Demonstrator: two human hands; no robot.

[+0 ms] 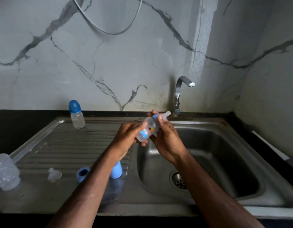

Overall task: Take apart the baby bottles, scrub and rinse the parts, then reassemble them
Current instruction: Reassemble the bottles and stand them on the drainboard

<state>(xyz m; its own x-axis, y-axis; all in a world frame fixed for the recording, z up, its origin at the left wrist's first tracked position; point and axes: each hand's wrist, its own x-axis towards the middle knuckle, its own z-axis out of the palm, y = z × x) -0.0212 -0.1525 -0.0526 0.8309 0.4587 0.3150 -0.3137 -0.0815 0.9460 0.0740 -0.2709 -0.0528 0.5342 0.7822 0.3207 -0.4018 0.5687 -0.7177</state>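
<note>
I hold a clear baby bottle (146,130) with a coloured print, tilted over the left edge of the sink basin (224,155). My left hand (127,137) grips its body. My right hand (165,134) wraps around its blue collar and clear teat (166,115) at the neck. A second bottle (77,115) with a blue cap stands upright at the back of the drainboard (68,145). Near the front of the drainboard lie a loose clear teat (53,174), a blue collar ring (83,174) and a blue cap (117,170), partly hidden by my left forearm.
A chrome tap (179,94) rises behind the basin, with no water running. The drain (179,181) sits in the basin floor. A clear bristly brush head (5,171) rests at the far left of the drainboard. Black counter surrounds the steel sink.
</note>
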